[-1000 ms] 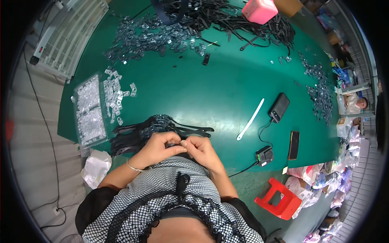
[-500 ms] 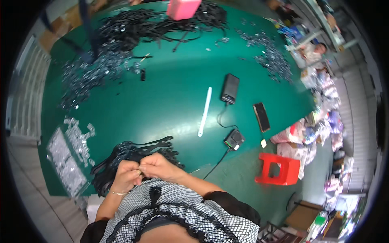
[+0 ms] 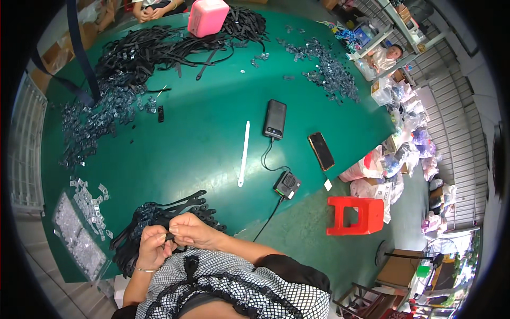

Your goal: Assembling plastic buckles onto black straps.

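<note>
Close together in front of my apron, both hands are closed in a pinch. My left hand (image 3: 152,249) and my right hand (image 3: 195,232) meet fingertip to fingertip at a small dark piece (image 3: 170,236). Fingers cover most of that piece, so its kind cannot be made out. Just beyond and left of the hands lies a bundle of black straps (image 3: 139,222), with rounded looped ends fanning to the right. Left of it are loose clear plastic pieces (image 3: 91,204) and a clear bag of similar pieces (image 3: 79,236).
On the green table (image 3: 202,143) are a white strip (image 3: 244,154), a black power bank (image 3: 274,118) cabled to a small black device (image 3: 287,184), and a phone (image 3: 321,151). Farther off lie heaped black straps (image 3: 138,53), dark clips (image 3: 332,74) and a pink box (image 3: 207,17). A red stool (image 3: 355,215) stands right.
The whole view has shifted, moving the table things leftward in the picture. A seated person's hands now show at the far edge. Both my hands stay together in a pinch.
</note>
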Action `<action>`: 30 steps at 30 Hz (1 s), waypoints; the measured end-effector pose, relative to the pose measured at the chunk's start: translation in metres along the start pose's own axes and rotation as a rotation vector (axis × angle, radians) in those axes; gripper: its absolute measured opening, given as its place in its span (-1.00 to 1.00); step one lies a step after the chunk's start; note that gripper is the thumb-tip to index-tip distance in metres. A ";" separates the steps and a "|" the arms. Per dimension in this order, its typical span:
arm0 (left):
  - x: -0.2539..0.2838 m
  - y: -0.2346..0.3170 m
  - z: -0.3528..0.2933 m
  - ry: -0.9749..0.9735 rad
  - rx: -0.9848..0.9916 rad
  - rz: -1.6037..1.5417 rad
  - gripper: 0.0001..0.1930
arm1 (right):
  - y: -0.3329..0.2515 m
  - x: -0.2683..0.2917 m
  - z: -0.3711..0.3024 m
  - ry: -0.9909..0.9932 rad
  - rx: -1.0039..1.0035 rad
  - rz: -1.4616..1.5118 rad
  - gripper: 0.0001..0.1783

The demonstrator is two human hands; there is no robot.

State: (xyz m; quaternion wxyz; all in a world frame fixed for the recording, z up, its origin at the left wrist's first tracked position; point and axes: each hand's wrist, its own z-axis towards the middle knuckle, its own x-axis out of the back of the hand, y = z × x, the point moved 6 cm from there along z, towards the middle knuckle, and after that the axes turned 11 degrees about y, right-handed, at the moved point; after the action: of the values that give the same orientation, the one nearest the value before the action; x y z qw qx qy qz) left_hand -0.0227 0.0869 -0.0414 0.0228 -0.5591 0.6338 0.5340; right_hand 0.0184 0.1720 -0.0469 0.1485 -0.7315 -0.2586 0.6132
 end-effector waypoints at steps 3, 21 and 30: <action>0.001 0.003 -0.002 0.068 -0.017 0.178 -0.77 | -0.002 0.002 0.003 0.029 0.014 -0.091 -0.69; 0.002 0.016 0.004 0.149 -0.076 0.438 -0.73 | -0.050 -0.006 0.003 0.039 0.623 -0.925 -0.75; 0.013 0.010 0.001 0.091 -0.094 0.408 -0.71 | -0.043 0.005 0.007 0.002 0.492 -0.795 -0.75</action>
State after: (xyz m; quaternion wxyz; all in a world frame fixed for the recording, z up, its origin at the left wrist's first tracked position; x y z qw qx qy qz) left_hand -0.0350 0.0770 -0.0435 -0.1406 -0.4431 0.7088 0.5306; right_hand 0.0042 0.2093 -0.0299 0.5412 -0.5195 -0.3655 0.5510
